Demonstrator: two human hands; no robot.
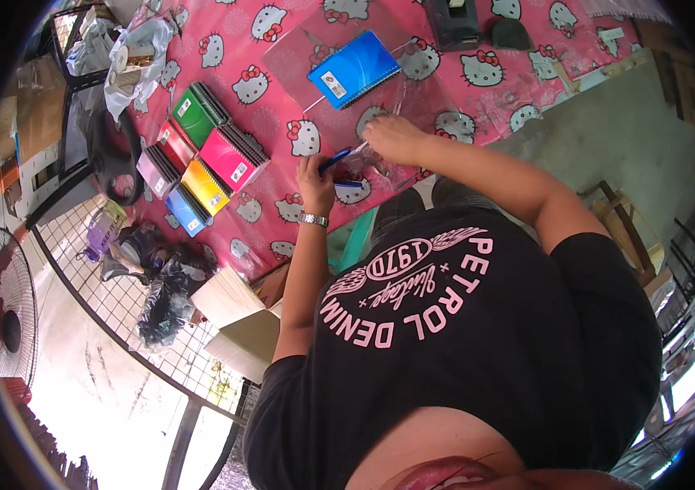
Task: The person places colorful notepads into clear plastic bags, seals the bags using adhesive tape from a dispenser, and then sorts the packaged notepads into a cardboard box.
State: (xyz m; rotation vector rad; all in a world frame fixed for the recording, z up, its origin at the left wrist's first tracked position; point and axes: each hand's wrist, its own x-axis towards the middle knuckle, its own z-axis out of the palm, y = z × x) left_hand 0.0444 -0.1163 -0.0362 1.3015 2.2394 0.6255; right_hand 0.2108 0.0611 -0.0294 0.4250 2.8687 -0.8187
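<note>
My left hand (315,181), with a metal-band watch on the wrist, is closed on a slim blue tool (335,160); its pale tip points to my right hand. I cannot make out the tool's kind. A second slim blue piece (349,184) shows just beside that hand; whether they are joined is unclear. My right hand (394,140) has its fingers bent together at the tool's tip, over crumpled clear plastic (378,168); what they grip is hidden. Beyond the hands, a blue spiral notebook (355,69) lies on a clear plastic sheet (290,55).
Left on the pink patterned tablecloth (233,49) sit several spiral notebooks, among them a green one (200,114) and a pink one (233,159). A dark tape dispenser (455,24) stands at the far edge. Bags (163,306) hang at the left, near a fan (8,314).
</note>
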